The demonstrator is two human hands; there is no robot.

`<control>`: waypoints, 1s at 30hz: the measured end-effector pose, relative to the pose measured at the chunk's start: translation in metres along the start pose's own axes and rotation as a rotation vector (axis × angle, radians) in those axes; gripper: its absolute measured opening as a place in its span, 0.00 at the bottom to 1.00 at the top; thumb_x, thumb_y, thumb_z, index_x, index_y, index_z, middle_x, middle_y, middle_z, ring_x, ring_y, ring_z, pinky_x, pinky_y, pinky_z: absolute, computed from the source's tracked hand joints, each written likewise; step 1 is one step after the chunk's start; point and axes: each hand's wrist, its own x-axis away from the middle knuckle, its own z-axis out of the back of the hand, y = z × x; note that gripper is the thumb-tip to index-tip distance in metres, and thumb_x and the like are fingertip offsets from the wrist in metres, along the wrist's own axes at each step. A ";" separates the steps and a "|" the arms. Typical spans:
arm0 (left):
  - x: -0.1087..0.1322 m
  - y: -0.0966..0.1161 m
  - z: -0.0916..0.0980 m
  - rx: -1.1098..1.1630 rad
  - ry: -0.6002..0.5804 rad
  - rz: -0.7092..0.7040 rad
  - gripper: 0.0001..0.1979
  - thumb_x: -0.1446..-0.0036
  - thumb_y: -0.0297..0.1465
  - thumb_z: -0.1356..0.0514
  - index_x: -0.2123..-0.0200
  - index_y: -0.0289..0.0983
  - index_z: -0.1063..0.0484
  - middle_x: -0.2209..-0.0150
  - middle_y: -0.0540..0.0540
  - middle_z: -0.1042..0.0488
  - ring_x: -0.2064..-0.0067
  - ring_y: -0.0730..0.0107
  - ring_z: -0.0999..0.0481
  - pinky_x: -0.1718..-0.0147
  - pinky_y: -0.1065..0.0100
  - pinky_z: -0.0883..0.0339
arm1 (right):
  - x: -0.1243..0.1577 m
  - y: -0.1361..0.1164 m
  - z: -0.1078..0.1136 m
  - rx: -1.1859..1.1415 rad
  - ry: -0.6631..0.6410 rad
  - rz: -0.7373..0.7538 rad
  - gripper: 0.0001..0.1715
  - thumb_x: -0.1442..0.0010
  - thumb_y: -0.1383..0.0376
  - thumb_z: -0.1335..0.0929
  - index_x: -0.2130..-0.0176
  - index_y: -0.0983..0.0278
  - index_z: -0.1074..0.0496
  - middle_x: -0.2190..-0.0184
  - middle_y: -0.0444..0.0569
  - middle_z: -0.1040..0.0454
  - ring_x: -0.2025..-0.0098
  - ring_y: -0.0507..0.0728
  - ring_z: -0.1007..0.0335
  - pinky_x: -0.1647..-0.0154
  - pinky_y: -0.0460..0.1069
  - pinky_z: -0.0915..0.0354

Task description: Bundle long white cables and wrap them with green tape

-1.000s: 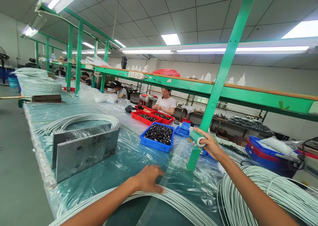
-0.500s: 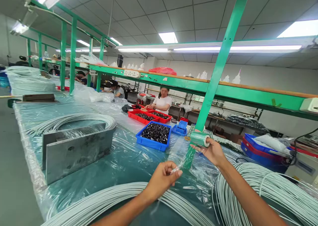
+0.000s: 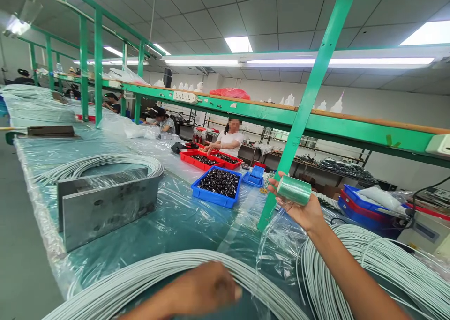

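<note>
My right hand (image 3: 302,212) holds a small roll of clear stretch film (image 3: 294,190), greenish in this light, its fingers reaching behind and beneath it. From the roll a twisted strip of film (image 3: 262,245) hangs down toward the near coil of pale grey cable (image 3: 165,268). Low in the view, my left hand (image 3: 211,287) is over that coil, blurred by motion. Its fingers look curled, but whether they hold anything cannot be made out. A second cable coil (image 3: 351,264) lies below my right forearm.
Upright metal plates (image 3: 108,212) stand on the film-covered table at left, before another cable coil (image 3: 105,163). A blue tray (image 3: 214,200) and red trays (image 3: 197,165) hold small black parts. A slanted green post (image 3: 302,123) rises beside the roll. A person (image 3: 230,139) sits across the table.
My left hand has moved down and left, over the near coil, away from the roll. My right hand has turned the roll and shifted slightly right; the strip now hangs downward.
</note>
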 end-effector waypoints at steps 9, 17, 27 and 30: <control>-0.072 0.062 -0.010 0.272 0.321 -0.269 0.14 0.62 0.33 0.33 0.71 0.34 0.31 0.74 0.51 0.31 0.70 0.72 0.32 0.70 0.70 0.42 | 0.015 0.002 -0.025 0.129 -0.142 -0.081 0.31 0.49 0.60 0.38 0.44 0.60 0.40 0.54 0.51 0.29 0.57 0.62 0.30 0.76 0.48 0.34; -0.058 0.053 -0.017 0.535 -0.074 -0.121 0.17 0.64 0.38 0.33 0.77 0.35 0.35 0.85 0.56 0.36 0.83 0.81 0.41 0.83 0.75 0.46 | 0.012 -0.003 -0.014 0.175 -0.119 -0.048 0.27 0.46 0.59 0.40 0.46 0.61 0.38 0.54 0.52 0.29 0.57 0.63 0.30 0.76 0.49 0.33; -0.042 0.017 -0.038 0.640 0.108 -0.047 0.17 0.62 0.38 0.34 0.77 0.36 0.39 0.88 0.59 0.41 0.85 0.84 0.48 0.86 0.77 0.56 | 0.012 0.002 -0.009 0.119 -0.062 -0.020 0.31 0.49 0.61 0.38 0.45 0.60 0.39 0.56 0.49 0.27 0.59 0.61 0.29 0.75 0.48 0.33; -0.031 0.014 -0.038 0.675 0.121 -0.073 0.19 0.61 0.39 0.33 0.78 0.35 0.39 0.87 0.60 0.45 0.84 0.85 0.52 0.85 0.77 0.58 | 0.013 0.002 -0.006 0.141 -0.065 -0.030 0.31 0.49 0.61 0.38 0.45 0.59 0.39 0.56 0.49 0.27 0.58 0.62 0.29 0.74 0.49 0.32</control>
